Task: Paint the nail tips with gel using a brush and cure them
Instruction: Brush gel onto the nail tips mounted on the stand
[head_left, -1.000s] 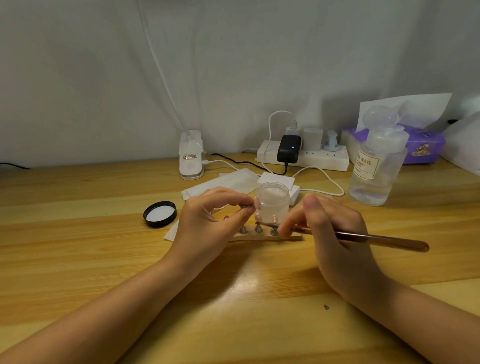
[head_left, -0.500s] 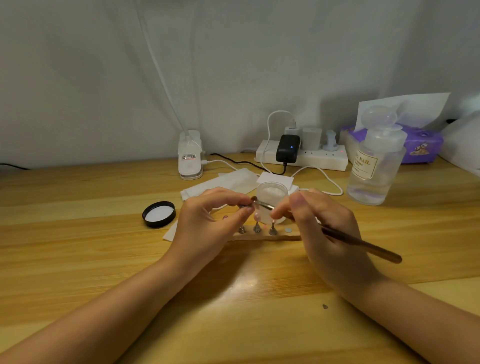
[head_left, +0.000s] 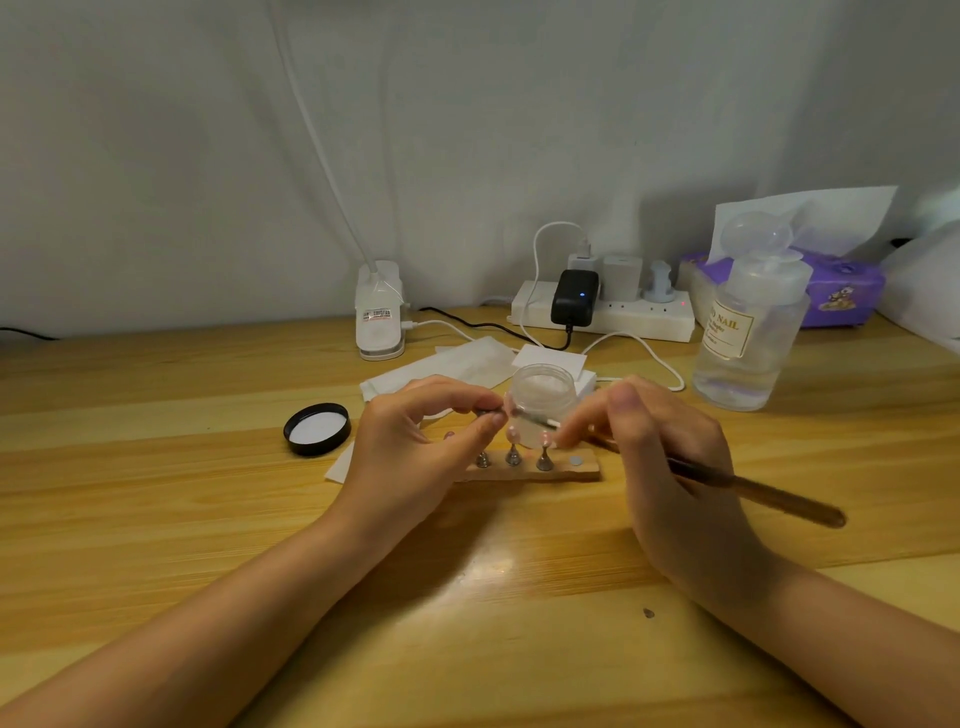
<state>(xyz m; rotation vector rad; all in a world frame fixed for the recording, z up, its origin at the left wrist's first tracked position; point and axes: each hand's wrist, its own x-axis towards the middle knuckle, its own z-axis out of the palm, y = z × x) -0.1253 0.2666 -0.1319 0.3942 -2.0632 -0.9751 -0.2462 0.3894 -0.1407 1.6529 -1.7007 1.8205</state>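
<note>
My left hand (head_left: 415, 447) pinches a small metal nail-tip stand (head_left: 488, 413) between thumb and forefinger, lifted above a wooden holder (head_left: 582, 470). My right hand (head_left: 670, 457) grips a long brown brush (head_left: 758, 493), its bristle end meeting the nail tip held by the left hand. On the holder stand three metal pegs (head_left: 513, 457) with pale pink nail tips. An open jar of clear gel (head_left: 543, 395) sits just behind the holder.
A black jar lid (head_left: 317, 428) lies left of the hands. White wipes (head_left: 447, 366) lie behind them, with a small white lamp base (head_left: 379, 317) and a power strip (head_left: 602, 312) along the wall. A clear pump bottle (head_left: 748, 327) and purple tissue pack (head_left: 841, 288) stand right.
My right hand has raised the brush from low beside the holder and brought its tip to the nail tip held in my left hand. The left hand stays put.
</note>
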